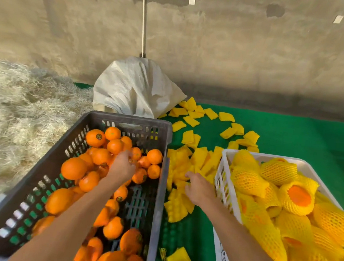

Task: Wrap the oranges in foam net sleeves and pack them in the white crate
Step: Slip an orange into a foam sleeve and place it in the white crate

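Observation:
A dark grey crate (162,184) on the left holds several bare oranges (73,168). My left hand (121,165) reaches into it, fingers curled down over an orange among the far fruit; whether it grips that orange I cannot tell. Yellow foam net sleeves (186,166) lie heaped on the green mat between the crates. My right hand (198,188) rests on this heap, fingers bent onto the sleeves. The white crate (223,191) on the right is filled with several oranges wrapped in yellow sleeves (296,196).
More loose sleeves (228,132) are scattered farther back on the green mat (303,140). A white woven sack (137,88) stands behind the grey crate against a concrete wall. Pale straw-like fibre (15,118) is piled to the left.

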A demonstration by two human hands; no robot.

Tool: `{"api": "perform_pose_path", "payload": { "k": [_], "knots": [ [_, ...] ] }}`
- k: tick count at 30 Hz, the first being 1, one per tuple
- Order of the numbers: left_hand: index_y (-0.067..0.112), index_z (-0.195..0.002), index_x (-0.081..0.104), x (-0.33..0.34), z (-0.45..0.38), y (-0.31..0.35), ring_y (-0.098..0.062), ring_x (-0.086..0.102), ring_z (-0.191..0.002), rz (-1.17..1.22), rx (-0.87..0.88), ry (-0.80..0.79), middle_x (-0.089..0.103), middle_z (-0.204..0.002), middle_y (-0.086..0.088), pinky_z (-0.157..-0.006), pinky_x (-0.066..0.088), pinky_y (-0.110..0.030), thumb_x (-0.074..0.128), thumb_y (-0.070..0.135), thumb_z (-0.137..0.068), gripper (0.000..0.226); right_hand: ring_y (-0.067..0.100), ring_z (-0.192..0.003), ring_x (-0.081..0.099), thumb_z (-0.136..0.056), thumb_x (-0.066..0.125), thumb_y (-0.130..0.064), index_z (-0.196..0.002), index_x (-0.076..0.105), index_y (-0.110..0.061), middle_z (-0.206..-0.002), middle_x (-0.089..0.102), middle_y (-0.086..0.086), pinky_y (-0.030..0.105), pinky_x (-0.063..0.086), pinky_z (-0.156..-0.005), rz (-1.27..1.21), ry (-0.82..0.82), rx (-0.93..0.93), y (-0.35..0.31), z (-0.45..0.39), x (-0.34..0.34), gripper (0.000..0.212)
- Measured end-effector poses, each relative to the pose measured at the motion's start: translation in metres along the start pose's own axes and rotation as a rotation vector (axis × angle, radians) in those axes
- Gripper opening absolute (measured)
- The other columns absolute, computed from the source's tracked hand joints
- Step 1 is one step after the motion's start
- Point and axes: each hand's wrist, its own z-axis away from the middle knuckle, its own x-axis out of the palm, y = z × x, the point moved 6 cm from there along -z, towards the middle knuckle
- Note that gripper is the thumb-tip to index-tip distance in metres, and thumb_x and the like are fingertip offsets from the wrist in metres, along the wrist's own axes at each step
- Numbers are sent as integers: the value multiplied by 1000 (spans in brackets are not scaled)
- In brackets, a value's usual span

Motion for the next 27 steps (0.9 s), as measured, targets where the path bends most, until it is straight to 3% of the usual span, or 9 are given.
{"api": "perform_pose_path", "payload": {
  "k": [4, 9, 13, 15, 18, 21, 23, 25, 27],
  "knots": [
    [7, -150, 42, 20, -12, -28, -37, 50, -134, -263, 63, -155, 42, -155, -16, -100, 45, -43, 60, 5, -95, 58, 35, -129, 54, -102, 57, -35, -156, 35, -28, -148, 47, 7, 46, 53, -95, -29, -46, -7, 4, -20, 33, 58],
    [19, -155, 27, 36, -25, -34, -40, 62, -117, -539, 92, -175, 30, -162, -12, -80, 53, -46, 59, 5, -93, 71, 35, -113, 64, -105, 52, -36, -160, 25, -31, -149, 43, 6, 45, 56, -78, -28, -5, -98, -18, -41, 54, 62],
    [24, -164, 8, 48, -30, -34, -39, 66, -107, -595, 74, -185, 2, -171, -8, -75, 56, -40, 57, -2, -95, 88, 36, -128, 56, -103, 54, -28, -153, 38, -22, -153, 43, 8, 46, 52, -97, -4, -101, -51, -32, -56, 68, 53],
    [23, -163, 11, 51, -30, -31, -38, 68, -100, -577, 81, -153, 9, -166, -13, -72, 57, -37, 60, -5, -93, 90, 36, -128, 54, -102, 53, -21, -142, 49, -13, -146, 50, 14, 43, 48, -99, 25, -117, 0, -34, -59, 70, 41],
    [13, -152, 29, 49, -31, -28, -40, 69, -100, -594, 70, -94, 23, -156, -20, -75, 58, -40, 66, -2, -92, 73, 29, -122, 61, -104, 54, -27, -129, 62, -18, -139, 58, 7, 39, 53, -93, 45, -113, 5, -34, -56, 69, 28],
    [10, -143, 40, 45, -31, -27, -40, 67, -109, -545, 42, -105, 27, -155, -20, -85, 59, -43, 75, 14, -91, 63, 32, -105, 67, -106, 50, -32, -111, 66, -18, -117, 67, 8, 44, 57, -79, -53, 60, -16, -31, -48, 52, 22],
    [12, -136, 49, 33, -29, -19, -38, 64, -110, -412, 49, -65, 41, -144, -13, -81, 56, -44, 77, 36, -90, 58, 34, -112, 64, -106, 50, -30, -125, 60, -19, -124, 64, 10, 46, 56, -86, -127, 148, -46, -29, -43, 39, 24],
    [14, -122, 60, 18, -26, -4, -34, 63, -103, -297, 79, -2, 55, -123, -9, -68, 49, -39, 76, 52, -86, 55, 33, -121, 59, -106, 48, -26, -145, 47, -28, -137, 59, 8, 46, 52, -96, -270, 176, -39, -31, -37, 22, 40],
    [15, -97, 64, 4, -20, 13, -26, 64, -81, -117, 110, 73, 63, -90, -5, -55, 41, -34, 76, 57, -83, 46, 30, -104, 64, -105, 51, -23, -145, 42, -34, -127, 64, 9, 44, 54, -82, -346, 256, -31, -36, -33, 2, 43]
  ]
}}
